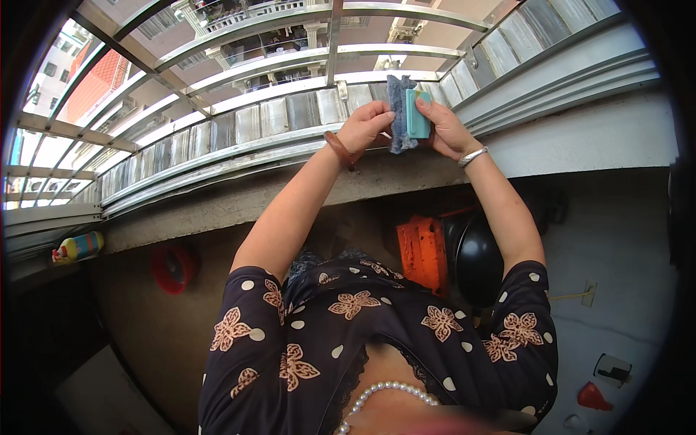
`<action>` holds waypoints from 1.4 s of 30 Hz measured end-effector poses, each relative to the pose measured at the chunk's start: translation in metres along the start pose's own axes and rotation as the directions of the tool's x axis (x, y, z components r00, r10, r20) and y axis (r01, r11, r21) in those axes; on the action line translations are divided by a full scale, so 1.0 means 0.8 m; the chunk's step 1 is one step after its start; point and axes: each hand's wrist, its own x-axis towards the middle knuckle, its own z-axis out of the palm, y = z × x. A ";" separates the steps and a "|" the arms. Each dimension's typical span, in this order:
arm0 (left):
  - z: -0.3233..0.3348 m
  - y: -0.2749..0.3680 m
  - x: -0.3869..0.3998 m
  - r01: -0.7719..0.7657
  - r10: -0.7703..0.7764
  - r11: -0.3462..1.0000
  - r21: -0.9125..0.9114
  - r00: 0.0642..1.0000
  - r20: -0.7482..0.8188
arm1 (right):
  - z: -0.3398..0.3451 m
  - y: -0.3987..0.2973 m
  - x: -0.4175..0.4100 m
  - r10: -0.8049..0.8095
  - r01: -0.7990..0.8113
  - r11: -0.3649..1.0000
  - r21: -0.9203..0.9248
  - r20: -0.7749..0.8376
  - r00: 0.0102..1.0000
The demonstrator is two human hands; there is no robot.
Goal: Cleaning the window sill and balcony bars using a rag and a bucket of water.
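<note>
Both hands are raised in front of me over the window sill (261, 204). My left hand (365, 126), with a brown bangle at the wrist, pinches the near side of a frayed blue-grey cloth pad (399, 117). In my right hand (447, 128), below which sits a silver bangle, is a teal plastic block (417, 115). The thumb lies over its upper edge. Pad and block are side by side and appear to touch; whether they are joined cannot be seen. Parts of the left fingers are hidden behind the pad.
A metal window track (217, 167) runs along the sill, with metal bars (261, 69) beyond it. A yellow bottle (81, 246) lies at the sill's left end. Below are a red basin (173, 269), an orange container (421, 253) and a round black object (478, 261).
</note>
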 end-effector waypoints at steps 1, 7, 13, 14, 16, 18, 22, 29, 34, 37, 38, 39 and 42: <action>0.000 0.007 -0.004 0.067 -0.066 0.997 0.036 0.997 -0.038 | 0.004 0.004 0.001 -0.003 0.003 1.000 0.002 -0.001 1.000; -0.002 0.018 0.014 -0.036 0.081 0.982 0.187 0.967 -0.242 | 0.011 0.020 0.007 -0.126 0.117 0.982 -0.149 -0.054 0.991; -0.006 0.003 0.036 -0.071 0.141 0.954 0.291 0.964 -0.227 | -0.015 -0.021 0.012 -0.381 0.295 0.385 -0.874 0.140 0.914; -0.004 0.000 0.035 -0.018 0.076 0.975 0.222 0.964 -0.255 | -0.009 -0.037 0.011 -0.256 0.189 0.340 -0.921 0.103 0.961; -0.002 -0.015 0.041 -0.004 0.036 0.991 0.134 0.971 -0.237 | -0.016 -0.047 0.013 -0.207 0.186 0.180 -0.966 0.148 0.967; -0.003 -0.027 0.045 -0.011 0.121 0.871 0.492 0.974 -0.192 | -0.026 -0.047 0.020 -0.144 0.208 -0.074 -0.975 0.217 0.966; -0.001 -0.023 0.043 0.018 0.144 0.560 0.828 0.982 -0.119 | -0.050 -0.011 0.020 -0.217 0.233 -0.358 -0.904 0.323 0.921; -0.014 -0.031 0.025 -0.063 0.298 0.426 0.903 0.952 -0.074 | -0.054 -0.020 0.003 -0.071 0.173 -0.394 -0.903 0.217 0.974; -0.031 0.025 -0.075 -0.177 0.576 0.383 0.907 0.813 -0.084 | -0.047 -0.030 0.001 -0.006 0.215 -0.423 -0.880 0.240 0.971; -0.079 0.052 -0.149 -0.143 0.750 0.187 0.972 0.660 -0.047 | -0.042 -0.027 -0.015 -0.034 0.221 -0.474 -0.852 0.269 0.963; -0.097 0.063 -0.177 -0.061 0.788 0.094 0.994 0.615 -0.037 | -0.042 -0.026 -0.013 -0.061 0.209 -0.536 -0.818 0.284 0.957; -0.120 0.068 -0.205 0.026 0.801 0.038 0.999 0.597 -0.046 | -0.042 -0.023 -0.013 -0.052 0.212 -0.536 -0.817 0.283 0.958; -0.177 0.077 -0.271 0.242 0.840 -0.017 0.970 0.529 -0.118 | -0.024 -0.017 -0.006 -0.081 0.241 -0.575 -0.782 0.347 0.934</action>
